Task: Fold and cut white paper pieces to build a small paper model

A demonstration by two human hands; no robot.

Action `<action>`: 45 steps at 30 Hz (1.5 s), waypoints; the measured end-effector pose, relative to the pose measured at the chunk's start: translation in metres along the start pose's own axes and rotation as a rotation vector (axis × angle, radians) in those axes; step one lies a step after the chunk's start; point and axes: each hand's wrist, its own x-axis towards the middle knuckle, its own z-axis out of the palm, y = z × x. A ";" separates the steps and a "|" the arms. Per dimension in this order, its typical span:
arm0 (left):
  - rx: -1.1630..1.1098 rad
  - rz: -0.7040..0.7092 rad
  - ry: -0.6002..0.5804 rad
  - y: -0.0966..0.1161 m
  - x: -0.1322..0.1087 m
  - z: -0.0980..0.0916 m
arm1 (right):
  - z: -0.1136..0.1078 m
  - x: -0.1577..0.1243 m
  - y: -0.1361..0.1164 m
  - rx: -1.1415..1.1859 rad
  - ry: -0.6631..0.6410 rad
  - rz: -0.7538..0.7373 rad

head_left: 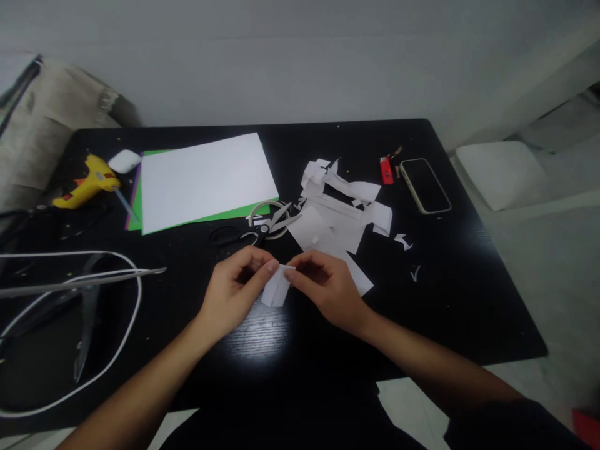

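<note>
We see the slip (277,292) between our two hands, over the table (431,325). Our left hand (232,287) pinches its upper left corner, thumb on top; our right hand (330,290) has thumb and fingers closed on the upper right. The rest extends below our thumbs, towards us. The scissors (264,230) lie just beyond the left hand, the scraps (344,231) beyond the right.
</note>
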 end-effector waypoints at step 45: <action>0.111 0.146 -0.054 -0.007 -0.002 0.002 | -0.001 0.001 0.003 -0.091 -0.019 -0.006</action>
